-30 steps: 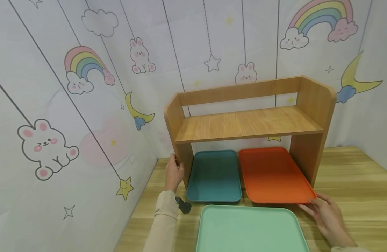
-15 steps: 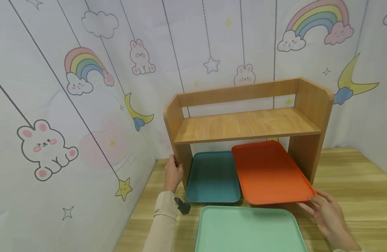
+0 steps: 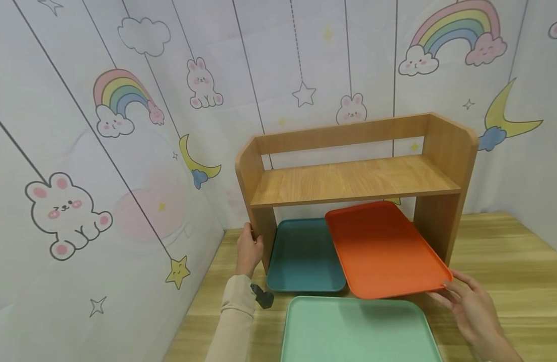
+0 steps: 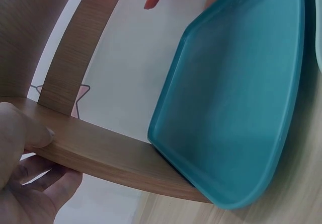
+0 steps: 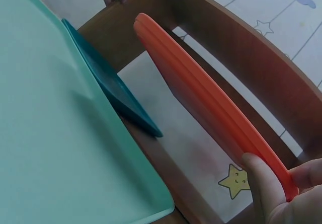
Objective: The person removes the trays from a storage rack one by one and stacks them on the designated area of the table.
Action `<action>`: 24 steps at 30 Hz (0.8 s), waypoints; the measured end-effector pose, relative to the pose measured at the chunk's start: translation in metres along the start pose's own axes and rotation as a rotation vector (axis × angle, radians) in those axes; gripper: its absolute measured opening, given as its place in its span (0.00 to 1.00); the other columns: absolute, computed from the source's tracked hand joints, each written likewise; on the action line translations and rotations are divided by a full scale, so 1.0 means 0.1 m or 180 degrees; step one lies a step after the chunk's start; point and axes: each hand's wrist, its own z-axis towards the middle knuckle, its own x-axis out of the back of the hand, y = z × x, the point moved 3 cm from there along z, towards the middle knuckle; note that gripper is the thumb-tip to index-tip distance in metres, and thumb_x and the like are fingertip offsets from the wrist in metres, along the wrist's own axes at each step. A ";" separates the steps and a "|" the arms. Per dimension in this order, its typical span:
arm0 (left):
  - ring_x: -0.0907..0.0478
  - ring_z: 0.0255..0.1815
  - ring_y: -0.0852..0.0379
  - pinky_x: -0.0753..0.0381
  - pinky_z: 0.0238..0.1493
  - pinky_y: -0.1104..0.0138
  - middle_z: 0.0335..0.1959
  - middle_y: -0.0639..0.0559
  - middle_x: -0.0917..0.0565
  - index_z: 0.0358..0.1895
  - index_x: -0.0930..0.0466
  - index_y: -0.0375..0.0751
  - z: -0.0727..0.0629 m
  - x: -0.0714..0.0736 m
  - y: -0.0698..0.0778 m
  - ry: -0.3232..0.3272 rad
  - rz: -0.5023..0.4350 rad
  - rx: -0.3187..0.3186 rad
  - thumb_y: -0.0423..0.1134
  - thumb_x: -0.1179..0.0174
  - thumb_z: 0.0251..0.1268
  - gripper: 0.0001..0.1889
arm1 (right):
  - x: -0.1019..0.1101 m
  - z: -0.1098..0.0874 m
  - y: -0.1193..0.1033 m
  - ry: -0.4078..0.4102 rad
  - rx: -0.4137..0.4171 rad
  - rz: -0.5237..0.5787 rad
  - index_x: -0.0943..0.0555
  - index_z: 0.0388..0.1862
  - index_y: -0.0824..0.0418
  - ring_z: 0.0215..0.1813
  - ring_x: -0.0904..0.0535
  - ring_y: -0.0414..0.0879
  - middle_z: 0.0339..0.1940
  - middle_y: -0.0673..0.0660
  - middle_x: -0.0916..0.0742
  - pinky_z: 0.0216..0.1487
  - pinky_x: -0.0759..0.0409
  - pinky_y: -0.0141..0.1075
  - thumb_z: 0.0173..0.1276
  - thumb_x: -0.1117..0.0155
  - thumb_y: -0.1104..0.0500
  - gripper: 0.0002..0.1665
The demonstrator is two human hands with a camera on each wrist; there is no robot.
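In the head view an orange tray (image 3: pixel 387 251) is tilted inside the right part of a wooden desktop shelf (image 3: pixel 360 178), its far left corner raised. My right hand (image 3: pixel 475 306) pinches the tray's near right corner; the right wrist view shows thumb and fingers on the rim of the orange tray (image 5: pixel 216 113). The left hand (image 3: pixel 249 250) grips the shelf's left side panel, thumb on one face and fingers on the other, as the left wrist view shows on the panel (image 4: pixel 110 151). A teal tray (image 3: pixel 307 256) lies in the shelf's left part.
A mint green tray (image 3: pixel 360 329) lies on the wood-grain table (image 3: pixel 509 261) in front of the shelf. White patterned cloth (image 3: pixel 147 201) hangs behind and at the left. Part of the orange tray overhangs the teal tray's right edge.
The orange tray has gone from lying nearly flat to tilted, its far end raised and shifted left, over the teal tray's edge. The left hand stays on the panel.
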 end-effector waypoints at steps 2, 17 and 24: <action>0.20 0.46 0.42 0.19 0.47 0.51 0.46 0.35 0.20 0.52 0.31 0.33 0.00 0.00 0.00 0.0003 0.0004 0.0000 0.27 0.46 0.64 0.14 | 0.00 -0.01 -0.01 -0.0041 0.0011 0.0053 0.22 0.46 0.58 0.41 0.14 0.48 0.42 0.50 0.15 0.43 0.16 0.42 0.69 0.53 0.76 0.18; 0.20 0.45 0.40 0.19 0.45 0.51 0.44 0.33 0.20 0.50 0.31 0.32 0.00 0.01 -0.02 0.0049 0.0079 -0.0116 0.27 0.45 0.63 0.13 | 0.05 -0.05 -0.10 -0.0070 -0.0245 -0.0143 0.16 0.43 0.53 0.40 0.15 0.47 0.41 0.50 0.13 0.44 0.16 0.41 0.70 0.51 0.73 0.20; 0.20 0.44 0.41 0.19 0.44 0.51 0.44 0.34 0.19 0.50 0.31 0.32 0.00 0.01 -0.03 0.0027 0.0099 -0.0129 0.27 0.46 0.64 0.13 | 0.04 -0.05 -0.12 -0.0146 -0.0313 -0.0120 0.15 0.43 0.53 0.40 0.15 0.47 0.41 0.51 0.12 0.44 0.16 0.40 0.71 0.51 0.71 0.20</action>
